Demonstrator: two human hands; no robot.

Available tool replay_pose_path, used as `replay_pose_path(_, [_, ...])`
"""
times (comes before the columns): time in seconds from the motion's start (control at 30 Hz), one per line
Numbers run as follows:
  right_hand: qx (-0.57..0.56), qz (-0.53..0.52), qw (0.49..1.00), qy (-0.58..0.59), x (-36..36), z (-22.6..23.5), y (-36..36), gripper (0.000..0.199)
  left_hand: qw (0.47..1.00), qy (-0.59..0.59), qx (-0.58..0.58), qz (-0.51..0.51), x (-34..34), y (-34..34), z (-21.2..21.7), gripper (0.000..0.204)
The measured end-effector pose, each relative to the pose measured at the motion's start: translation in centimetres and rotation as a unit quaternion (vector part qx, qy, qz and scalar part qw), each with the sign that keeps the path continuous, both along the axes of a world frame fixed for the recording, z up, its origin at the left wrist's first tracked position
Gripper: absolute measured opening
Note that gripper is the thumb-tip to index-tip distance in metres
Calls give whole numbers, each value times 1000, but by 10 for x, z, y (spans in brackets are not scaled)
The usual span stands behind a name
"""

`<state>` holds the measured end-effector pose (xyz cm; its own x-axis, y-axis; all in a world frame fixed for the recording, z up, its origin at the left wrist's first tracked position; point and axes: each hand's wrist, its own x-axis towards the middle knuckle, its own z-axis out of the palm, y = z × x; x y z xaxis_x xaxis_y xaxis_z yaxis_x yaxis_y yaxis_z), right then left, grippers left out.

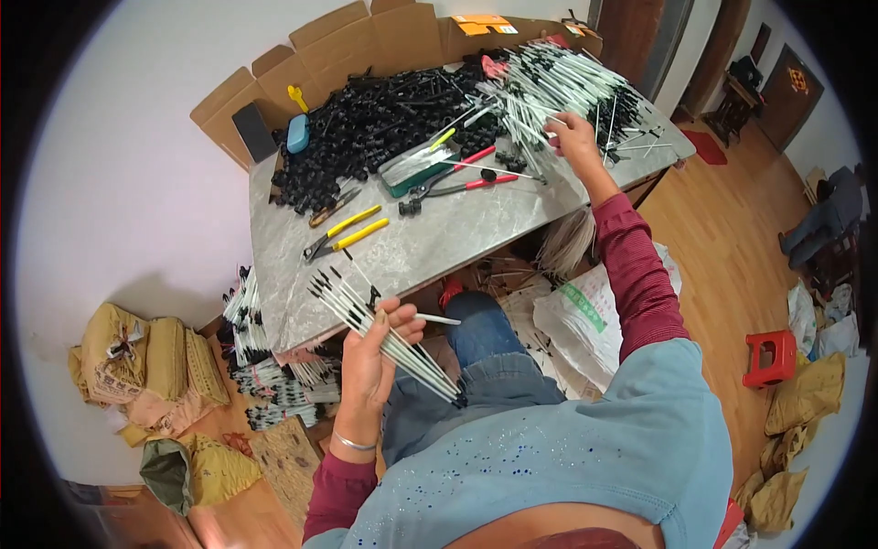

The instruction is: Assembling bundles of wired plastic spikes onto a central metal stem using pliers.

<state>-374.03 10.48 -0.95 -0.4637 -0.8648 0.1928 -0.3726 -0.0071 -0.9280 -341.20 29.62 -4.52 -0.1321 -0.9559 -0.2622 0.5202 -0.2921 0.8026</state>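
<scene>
My left hand (370, 352), held low by the table's near edge, is closed around a loose bundle of thin white rods with black tips (398, 352). One rod sticks out sideways past the fingers. Over the table's right side, my right hand (576, 145) is at the near edge of a big pile of similar white rods (572, 87). Its thumb and fingers are bent and appear apart, with no rod clearly between them. Left of that pile lies a wide heap of small black plastic parts (366, 128).
Yellow-handled pliers (352, 233) and red-handled cutters (466, 172) lie on the grey table (439, 233), near a green tray (416, 174). Cardboard (343, 46) lines the back. Bundled rods (283, 389) and sacks (155, 357) stand at left; a red stool (768, 357) is at right.
</scene>
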Motion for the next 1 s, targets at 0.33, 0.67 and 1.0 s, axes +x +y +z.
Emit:
replay_pose_path(0.33, [67, -9, 912, 405, 24, 16, 14, 21, 999, 32, -4, 10, 7, 4, -1, 27])
replay_pose_path(0.67, [99, -55, 808, 578, 22, 1, -67, 18, 999, 19, -15, 35, 9, 18, 0, 28])
replay_pose_path(1.0, [-139, 146, 965, 165, 27, 88, 10, 22, 998, 15, -26, 55, 8, 1, -2, 35])
